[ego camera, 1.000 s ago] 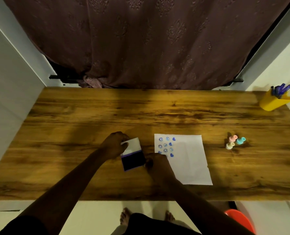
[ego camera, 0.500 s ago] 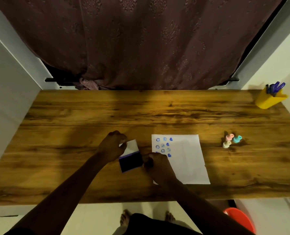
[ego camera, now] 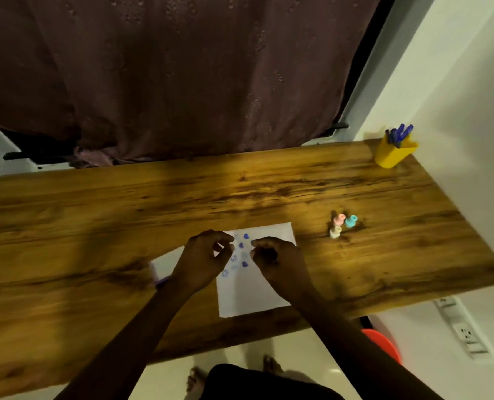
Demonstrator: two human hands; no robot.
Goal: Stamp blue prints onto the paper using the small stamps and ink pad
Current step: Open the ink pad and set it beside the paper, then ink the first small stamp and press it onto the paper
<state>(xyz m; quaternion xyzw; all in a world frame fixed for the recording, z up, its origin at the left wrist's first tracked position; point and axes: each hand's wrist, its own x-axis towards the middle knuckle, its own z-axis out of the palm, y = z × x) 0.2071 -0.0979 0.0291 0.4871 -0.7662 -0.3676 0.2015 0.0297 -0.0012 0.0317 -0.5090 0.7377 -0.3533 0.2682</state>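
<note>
The white paper [ego camera: 248, 295] lies on the wooden table [ego camera: 95, 226] with several blue prints [ego camera: 241, 249] near its top left. My left hand [ego camera: 205, 258] hovers over the paper's upper left corner with its fingers curled in, and I see nothing in them. My right hand [ego camera: 277, 258] is just right of the prints. Its fingers pinch tight around a small stamp that they hide. The ink pad [ego camera: 162, 268] lies left of the paper, blurred and partly behind my left wrist. Three spare small stamps [ego camera: 341, 224], pink, teal and cream, stand to the right.
A yellow cup of blue pens [ego camera: 394, 153] stands at the table's far right corner by the wall. A dark curtain [ego camera: 182, 82] hangs behind the table. An orange bucket [ego camera: 384, 345] sits on the floor under the right front edge.
Both hands have left the ink pad and moved right onto the paper's printed area. The view has tilted and shifted, so the table now appears slanted.
</note>
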